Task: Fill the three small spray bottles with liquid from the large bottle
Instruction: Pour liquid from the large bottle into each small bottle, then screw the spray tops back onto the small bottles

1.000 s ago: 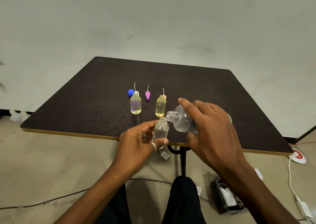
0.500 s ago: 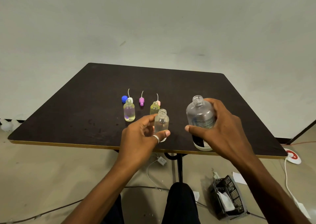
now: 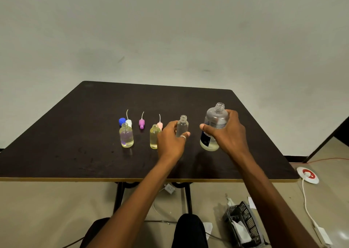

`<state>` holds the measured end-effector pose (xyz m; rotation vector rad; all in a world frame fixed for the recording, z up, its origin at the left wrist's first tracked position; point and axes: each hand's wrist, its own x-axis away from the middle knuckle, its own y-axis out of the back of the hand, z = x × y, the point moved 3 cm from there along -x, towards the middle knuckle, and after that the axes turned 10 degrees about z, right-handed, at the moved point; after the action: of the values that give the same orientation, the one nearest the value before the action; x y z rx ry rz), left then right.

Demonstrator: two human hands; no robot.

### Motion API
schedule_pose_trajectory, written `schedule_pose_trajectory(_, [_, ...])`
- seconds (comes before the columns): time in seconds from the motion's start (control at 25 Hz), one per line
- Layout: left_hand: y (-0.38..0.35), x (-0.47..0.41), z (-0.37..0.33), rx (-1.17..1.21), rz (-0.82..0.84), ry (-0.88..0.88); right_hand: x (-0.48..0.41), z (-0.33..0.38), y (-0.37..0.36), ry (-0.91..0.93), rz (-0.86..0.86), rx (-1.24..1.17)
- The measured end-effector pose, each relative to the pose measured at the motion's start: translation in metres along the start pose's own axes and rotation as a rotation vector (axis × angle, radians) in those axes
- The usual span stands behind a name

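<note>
Head view: left hand (image 3: 171,142) reaches in from bottom centre, forearm angled up and slightly right, wrist straight. Fingers curled around a small clear spray bottle (image 3: 182,126); thumb with a ring across the front, bottle upright, neck open, no cap. Can't tell whether its base sits on the table (image 3: 66,143) or is held just above it, hand hides it. Contents look clear; fill level unclear.

Right hand (image 3: 227,132) comes in from lower right, forearm running up-left, palm wrapped around the right side of the large bottle (image 3: 215,126), thumb across the front over the label. Large bottle upright, uncapped, right of frame centre, a little pale liquid at the bottom. Base looks to be at or touching the table; can't confirm.

Left of the left hand: yellow-tinted small bottle (image 3: 154,137), upright, open neck, just beside the knuckles and partly hidden by them. Further left, second small bottle (image 3: 126,137), upright, open, pale liquid with a purple tint.

Behind that row, three spray tops with dip tubes pointing up: white one (image 3: 129,123) just behind the left bottle, purple one (image 3: 141,123) between the two bottles, pink one (image 3: 160,124) behind the yellow bottle. Blue cap (image 3: 122,121) touching the white top's left side.

Dark table, pale wall behind. Black basket (image 3: 245,227) on the floor at lower right.
</note>
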<state>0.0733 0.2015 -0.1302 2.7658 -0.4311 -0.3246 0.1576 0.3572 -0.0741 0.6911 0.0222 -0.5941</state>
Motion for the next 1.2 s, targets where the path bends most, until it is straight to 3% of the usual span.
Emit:
schedule_pose_trajectory(0.72, [-0.018, -0.007, 0.036, 0.017, -0.01, 0.048, -0.019, -0.033, -0.034, -0.054, -0.029, -0.034])
schedule_pose_trajectory(1.0, [-0.016, -0.001, 0.035, -0.011, 0.018, 0.109, -0.01, -0.042, -0.031, -0.157, 0.022, -0.022])
schedule_pose_trajectory(1.2, [0.0, 0.045, 0.012, -0.225, 0.072, 0.069, 0.004, 0.007, 0.0, -0.077, -0.178, 0.1])
